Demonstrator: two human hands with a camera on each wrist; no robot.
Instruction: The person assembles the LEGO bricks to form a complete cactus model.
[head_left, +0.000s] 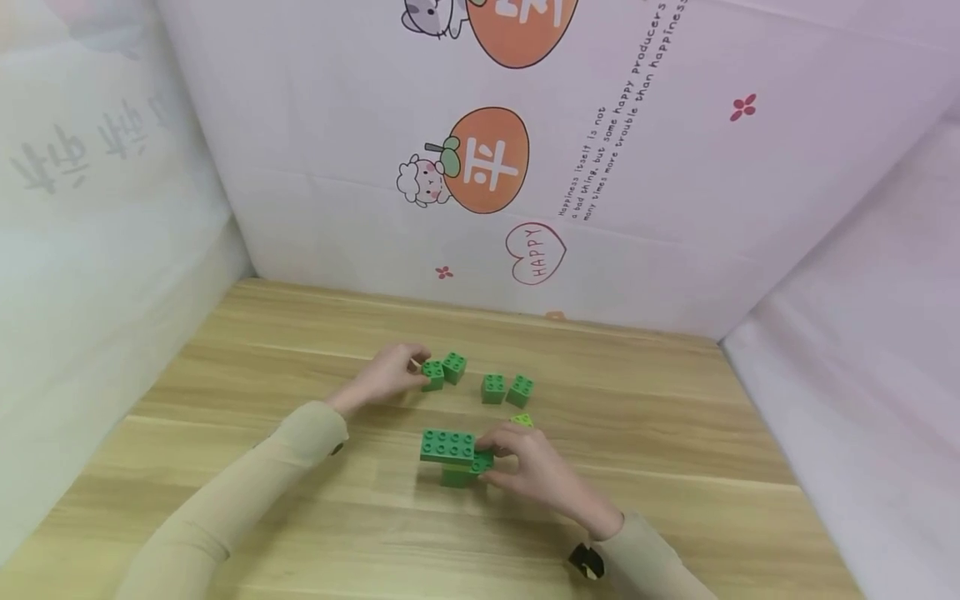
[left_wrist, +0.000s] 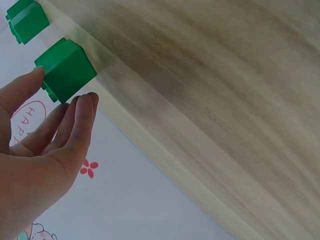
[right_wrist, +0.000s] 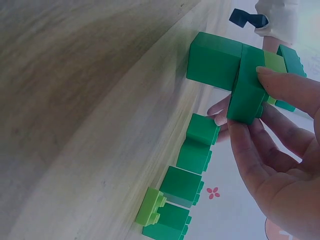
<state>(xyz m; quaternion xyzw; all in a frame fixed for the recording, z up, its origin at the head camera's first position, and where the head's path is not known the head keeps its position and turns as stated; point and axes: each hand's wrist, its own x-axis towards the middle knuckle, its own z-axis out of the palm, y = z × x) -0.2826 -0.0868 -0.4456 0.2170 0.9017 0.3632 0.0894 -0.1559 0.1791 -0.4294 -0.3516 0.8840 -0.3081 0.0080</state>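
Note:
My left hand (head_left: 390,372) has its thumb and fingertips about a small green toy building brick (head_left: 432,377), with the thumb touching its edge in the left wrist view. A second green brick (head_left: 454,367) sits right beside that one. Nearer to me, my right hand (head_left: 528,467) pinches a green brick (right_wrist: 247,90) that juts from a stacked build. That build has a green base brick (head_left: 455,476), a light green layer (right_wrist: 273,62) and a long eight-stud green brick (head_left: 447,445) on top. The right fingers partly hide the joined bricks in the head view.
Two more green bricks (head_left: 492,388) stand close together beyond the build. A light green brick (head_left: 522,420) lies behind the right hand, partly hidden. White printed cloth (head_left: 637,275) walls the wooden table (head_left: 360,517) at the back and both sides.

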